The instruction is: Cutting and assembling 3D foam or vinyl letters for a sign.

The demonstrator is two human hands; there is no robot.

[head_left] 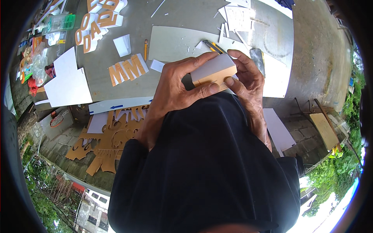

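Note:
Above my dark-clothed lap, my left hand (178, 83) and my right hand (248, 81) hold a small folded board piece (211, 68), pale lilac-white on top and tan on the lower face. Both thumbs press on the tan face; my fingers curl round its ends. Just beyond it a yellow-and-black box cutter (210, 46) lies on a long pale board (169, 40). A dark, glossy flat object (258, 58) lies beside my right fingers. Left of my hands are a pencil (145, 49) and a small white card (156, 66).
The grey worktable (77, 91) carries tan-faced cut-out letters (128, 70), white sheets (64, 83), scraps (237, 19) and, at far left, clutter with a green clear container (60, 23). Brown cut board offcuts (105, 151) lie below the near edge; a leaning board (324, 130) stands at right.

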